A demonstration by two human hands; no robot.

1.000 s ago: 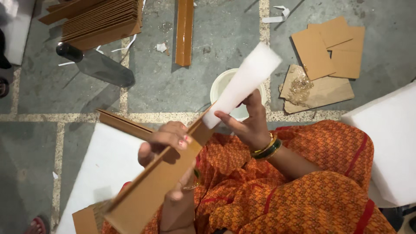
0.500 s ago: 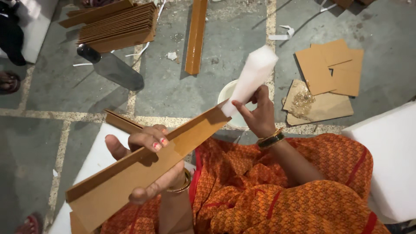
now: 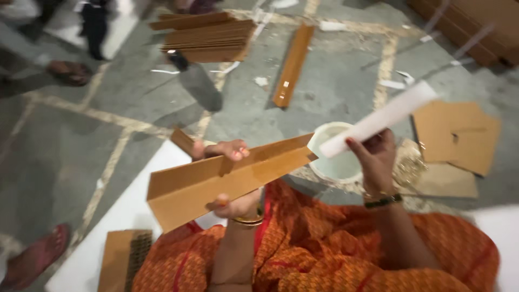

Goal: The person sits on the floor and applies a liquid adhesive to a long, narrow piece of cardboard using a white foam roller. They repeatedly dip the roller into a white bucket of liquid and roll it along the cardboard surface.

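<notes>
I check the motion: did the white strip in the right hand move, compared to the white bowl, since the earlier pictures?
Yes. The white strip lay across the white bowl earlier; now it tilts flatter, stretching from the bowl's rim off to the right.

The folded cardboard strip (image 3: 227, 178) lay across the left hand (image 3: 230, 181), its far end reaching toward the round tub (image 3: 335, 157) that sat just below the right hand (image 3: 376, 157). A foam strip (image 3: 378, 119) slanted up and away to the right from the right hand, with flat cardboard pieces (image 3: 457, 138) on the floor farther right. Beyond both hands, a single cardboard strip (image 3: 293, 65) lay on the floor, with a stack of cardboard strips (image 3: 208, 38) to its left.
</notes>
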